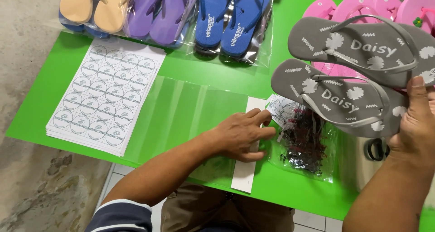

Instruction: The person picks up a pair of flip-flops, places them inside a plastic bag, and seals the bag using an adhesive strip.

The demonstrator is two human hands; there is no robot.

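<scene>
My right hand (414, 118) grips a pair of grey flip-flops (349, 64) with white flower prints and silver straps, held above the right side of the green table (290, 186). My left hand (242, 134) lies flat on a stack of clear plastic bags (181, 109) near its white strip (244, 173), fingers pinching at the bag edge. Beside those fingers is a small clear bag (303, 141) with dark tag pins and round stickers.
A stack of round-sticker sheets (102, 96) lies at the left. Bagged flip-flops line the far edge: beige (95, 5), purple (158, 12), blue (231, 16). Loose pink flip-flops (358, 3) sit at the far right. A metal object (369, 157) stands under the grey pair.
</scene>
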